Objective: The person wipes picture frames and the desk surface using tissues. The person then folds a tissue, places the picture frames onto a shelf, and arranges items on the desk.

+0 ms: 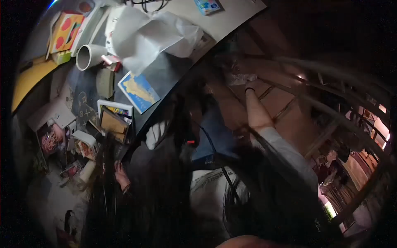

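My right arm reaches away from me into the dim area beside the table. My right hand (250,82), past a dark band on the wrist, is small and blurred. It appears closed on a piece of crinkled clear plastic (240,78). My left hand (121,175) is low on the left, partly covered by dark strands or cloth. Its fingers point upward and are too obscured to show whether they grip anything. Just above it lean a brown-backed frame (114,126) and a white-edged picture frame (120,108).
On the table (240,12) lie a translucent plastic sheet (161,37), a blue-and-yellow map card (139,91), a white tube (89,57) and an orange box (66,32). Boxes of small goods (51,140) stand lower left. Dark rails (318,99) cross the right side.
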Tool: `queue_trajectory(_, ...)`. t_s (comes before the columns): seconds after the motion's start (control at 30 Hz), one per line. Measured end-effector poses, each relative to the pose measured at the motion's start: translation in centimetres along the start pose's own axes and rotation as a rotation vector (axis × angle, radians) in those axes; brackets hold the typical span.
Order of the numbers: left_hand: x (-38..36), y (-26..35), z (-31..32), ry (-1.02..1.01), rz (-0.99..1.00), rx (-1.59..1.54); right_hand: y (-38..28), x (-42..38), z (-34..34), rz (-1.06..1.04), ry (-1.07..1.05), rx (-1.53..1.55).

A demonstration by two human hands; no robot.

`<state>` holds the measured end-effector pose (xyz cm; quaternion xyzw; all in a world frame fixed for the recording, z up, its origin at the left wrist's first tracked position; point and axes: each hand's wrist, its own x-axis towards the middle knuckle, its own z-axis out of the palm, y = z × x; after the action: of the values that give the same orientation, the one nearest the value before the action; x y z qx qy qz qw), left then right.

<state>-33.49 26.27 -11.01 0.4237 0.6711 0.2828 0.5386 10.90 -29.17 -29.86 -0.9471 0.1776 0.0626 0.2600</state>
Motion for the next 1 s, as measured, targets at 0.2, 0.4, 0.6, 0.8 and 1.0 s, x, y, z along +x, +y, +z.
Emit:
queue_trajectory(0.2,-0.9,1.0,1.3,0.224,0.116,0.152,4.7,10.2,8.4,-0.010,-0.081,-0.114)
queue_trajectory(0.4,-1.0,2.0,1.5,0.344,0.200,0.222,5.8,15.0,14.3,-0.086,-0.182,-0.209)
queue_trajectory(0.6,-2.8,1.8,0.9,0.424,0.218,0.195,4.2,15.8,16.5,-0.226,-0.289,-0.281)
queue_trajectory(0.8,-7.2,1.4,-2.6,0.483,0.171,0.072,-1.1,9.2,11.4,-0.582,-0.482,-0.236)
queue_trajectory(1.0,-14.2,3.3,-0.9,0.395,0.102,-0.132,-9.1,-0.6,1.4,-1.081,-0.890,-0.135)
